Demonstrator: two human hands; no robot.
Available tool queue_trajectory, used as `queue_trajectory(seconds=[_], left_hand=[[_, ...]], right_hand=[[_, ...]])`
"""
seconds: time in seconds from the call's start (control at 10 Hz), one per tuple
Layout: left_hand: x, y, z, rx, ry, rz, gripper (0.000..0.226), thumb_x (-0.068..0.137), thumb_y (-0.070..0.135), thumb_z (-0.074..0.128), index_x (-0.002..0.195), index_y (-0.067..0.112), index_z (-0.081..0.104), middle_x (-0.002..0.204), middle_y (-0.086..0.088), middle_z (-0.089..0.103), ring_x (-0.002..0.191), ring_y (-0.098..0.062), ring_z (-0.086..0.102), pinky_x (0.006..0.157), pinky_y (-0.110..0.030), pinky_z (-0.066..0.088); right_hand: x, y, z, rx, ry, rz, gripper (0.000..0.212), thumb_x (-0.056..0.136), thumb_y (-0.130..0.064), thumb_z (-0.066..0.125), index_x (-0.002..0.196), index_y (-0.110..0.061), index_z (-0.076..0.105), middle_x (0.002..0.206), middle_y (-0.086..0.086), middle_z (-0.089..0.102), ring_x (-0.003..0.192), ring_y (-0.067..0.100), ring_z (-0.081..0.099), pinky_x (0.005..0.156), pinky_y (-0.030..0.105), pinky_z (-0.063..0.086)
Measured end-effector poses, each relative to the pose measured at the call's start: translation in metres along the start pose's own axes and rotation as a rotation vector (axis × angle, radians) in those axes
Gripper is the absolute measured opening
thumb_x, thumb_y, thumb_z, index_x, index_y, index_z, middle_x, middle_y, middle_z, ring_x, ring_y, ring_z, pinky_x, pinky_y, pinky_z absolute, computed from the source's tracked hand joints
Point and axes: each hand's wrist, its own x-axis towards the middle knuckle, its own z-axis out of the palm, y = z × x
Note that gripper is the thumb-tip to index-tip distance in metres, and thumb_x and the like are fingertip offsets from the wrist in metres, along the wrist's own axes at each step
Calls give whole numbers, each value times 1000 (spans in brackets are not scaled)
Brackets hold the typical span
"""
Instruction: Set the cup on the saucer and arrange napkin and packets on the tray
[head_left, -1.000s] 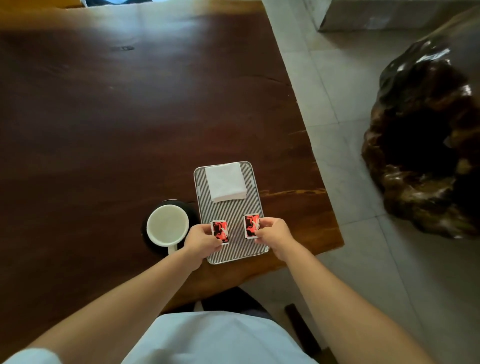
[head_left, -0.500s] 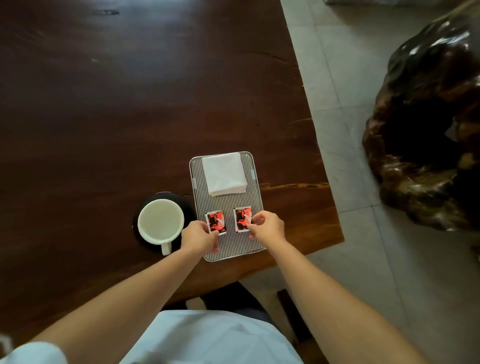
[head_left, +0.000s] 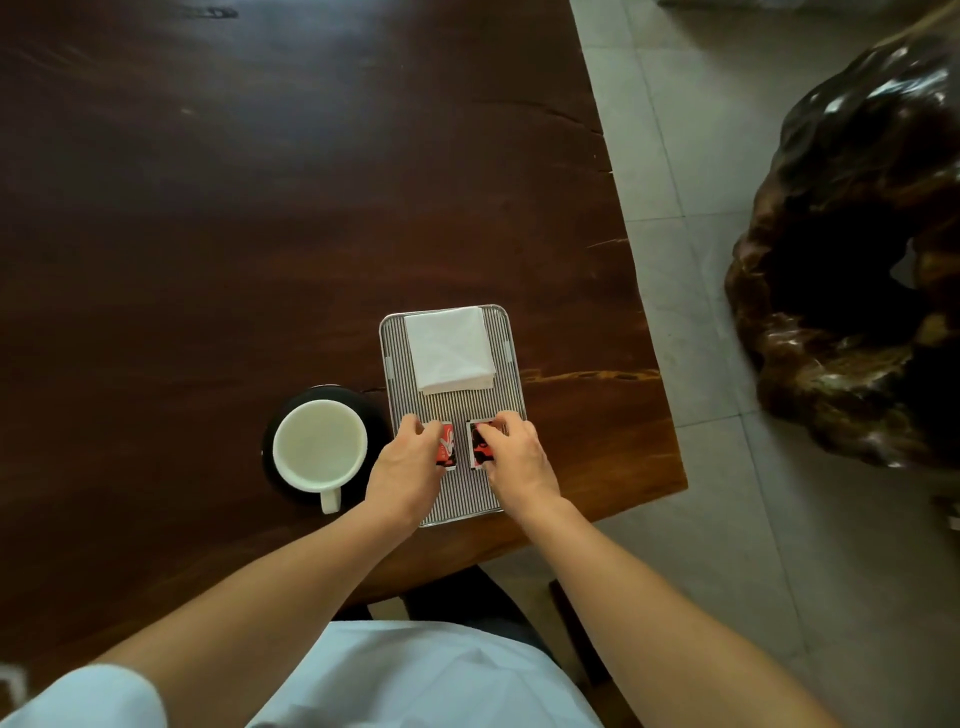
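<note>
A ribbed metal tray lies near the table's front right corner. A folded white napkin sits on its far half. Two red and black packets lie side by side on its near half. My left hand pinches the left packet, covering most of it. My right hand pinches the right packet. Left of the tray, a white cup stands on a black saucer, handle toward me.
The dark wooden table ends just right of the tray, with grey floor tiles beyond. A large glossy carved wood stump stands on the floor at the right. A chair or stool is partly visible under me.
Both hands have slid the two packets closer together on the tray's near half and now cover more of them. The camera view has shifted a little.
</note>
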Motion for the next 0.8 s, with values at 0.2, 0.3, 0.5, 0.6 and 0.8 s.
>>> queue_trajectory(seconds=[0.2, 0.3, 0.5, 0.6, 0.8], left_hand=[[0, -4, 7, -16, 19, 22, 38, 88, 13, 72, 119, 17, 51, 114, -5, 46, 88, -29, 63, 70, -38, 57], [1, -4, 8, -17, 24, 24, 38, 88, 13, 73, 118, 18, 51, 112, -4, 46, 88, -28, 63, 71, -37, 58], [0, -7, 8, -32, 21, 33, 41, 89, 13, 72, 122, 19, 49, 112, -5, 46, 89, -28, 62, 71, -36, 56], [-3, -7, 5, -30, 16, 51, 40, 89, 15, 73, 121, 19, 49, 111, -5, 47, 89, -27, 61, 72, -37, 57], [-16, -5, -3, -8, 32, 57, 36, 90, 20, 72, 118, 19, 50, 106, -2, 49, 90, -26, 61, 75, -40, 55]], right_hand=[[1, 2, -1, -71, 17, -47, 41, 88, -3, 67, 126, -16, 58, 126, 2, 50, 108, 23, 48, 78, 33, 55], [3, 4, -3, -74, 26, -32, 42, 88, -1, 66, 126, -16, 58, 125, 2, 50, 108, 24, 49, 78, 35, 56], [1, 0, -4, -84, 29, -25, 45, 87, 1, 67, 127, -17, 57, 124, 2, 50, 107, 24, 49, 76, 36, 57], [-2, 0, -6, -94, 47, -22, 45, 87, 1, 67, 127, -17, 57, 124, 3, 50, 106, 24, 49, 73, 34, 55], [-18, -2, -9, -131, 116, -3, 24, 89, -2, 64, 111, -14, 61, 120, 2, 52, 100, 23, 50, 72, 36, 57]])
